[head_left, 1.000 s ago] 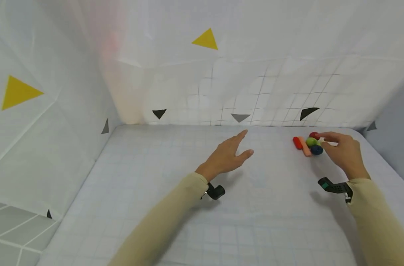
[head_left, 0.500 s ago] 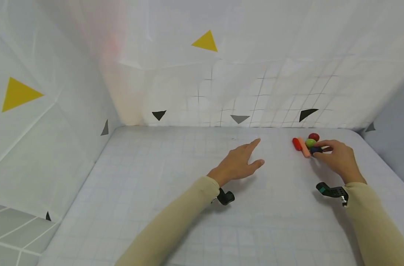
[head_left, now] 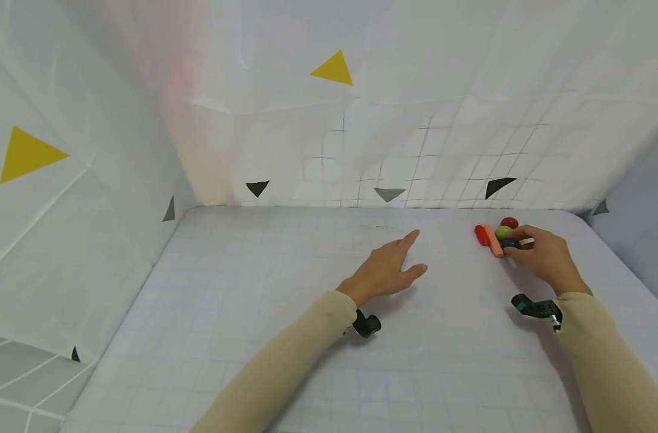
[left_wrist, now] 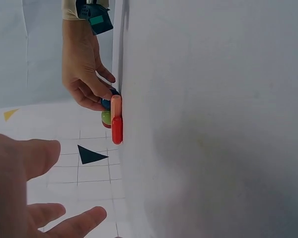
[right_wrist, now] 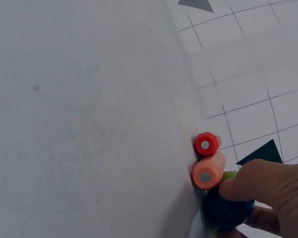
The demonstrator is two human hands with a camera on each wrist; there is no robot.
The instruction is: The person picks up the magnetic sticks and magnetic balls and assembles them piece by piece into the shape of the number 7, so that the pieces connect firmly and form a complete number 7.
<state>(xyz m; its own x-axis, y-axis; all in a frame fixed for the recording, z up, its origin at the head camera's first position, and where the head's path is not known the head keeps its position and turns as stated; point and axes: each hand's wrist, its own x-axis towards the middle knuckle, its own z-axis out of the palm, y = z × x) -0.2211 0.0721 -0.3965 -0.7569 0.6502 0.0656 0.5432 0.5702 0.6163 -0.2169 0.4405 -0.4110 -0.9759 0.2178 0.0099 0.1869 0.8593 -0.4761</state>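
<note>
My right hand (head_left: 542,255) is at the far right of the table, thumb and fingers pinching a dark blue, smooth rounded piece (right_wrist: 226,209). A small pale green-white bit (head_left: 526,241) shows between its fingers in the head view. Beside the blue piece lie a light orange stick (head_left: 493,240), a shorter red stick (head_left: 481,235), a green ball-like piece (head_left: 503,233) and a dark red rounded piece (head_left: 509,223). In the right wrist view the thumb partly covers the green piece. My left hand (head_left: 384,269) holds nothing over the table's middle, fingers stretched out, thumb apart.
A white sheet with faint grid lines covers the table (head_left: 226,313). Behind it rises a white backdrop (head_left: 285,132) bearing yellow and dark triangles. Pale side walls (head_left: 53,228) stand at left and right. Each wrist carries a black camera mount (head_left: 535,306).
My right hand has come down from beside the red and green pieces onto the dark blue one. My left hand has shifted slightly right and nearer, still stretched out.
</note>
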